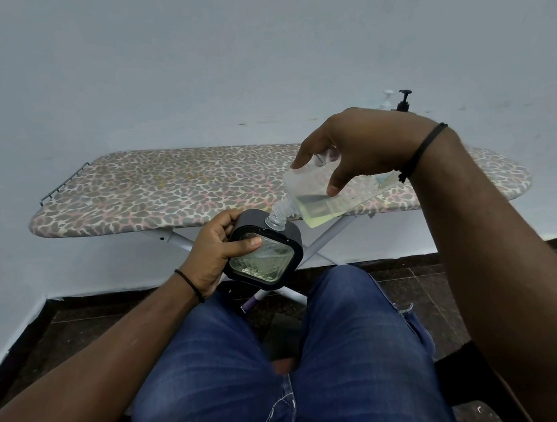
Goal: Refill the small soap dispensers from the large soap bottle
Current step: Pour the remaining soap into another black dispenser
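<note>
Large soap bottle point(333, 193): clear, held tilted with its neck pointing down and left; pale yellow-green liquid is pooled along its lower side, the rest is seen empty. It is held in the air in front of the near edge of the ironing board.
Bottle neck: ribbed and clear, set at or just inside the open mouth of the small dispenser; whether the two touch cannot be told.
Small soap dispenser point(263, 248): squarish clear body in a dark frame, tilted towards the camera, pump removed. A shallow layer of clear-yellowish liquid with bubbles is seen inside. It is held above the lap, below the board's near edge.
Right hand point(359, 147): wrapped over the large bottle from above, fingers spread along its side, thumb on the near face; a dark band is worn at the wrist.
Left hand point(218, 250): closed round the dispenser's left side, thumb laid across its clear face; a beaded band is worn at the wrist.
Ironing board point(179, 186): leopard-print cover, white crossed legs, set against a pale wall.
Pump heads: one white point(387, 97) and one black point(405, 99), seen at the far right of the board, mostly hidden behind the right hand.
Foreground: blue jeans point(285, 363), dark tiled floor point(60, 330).
Labels: no writing can be read on either container.
</note>
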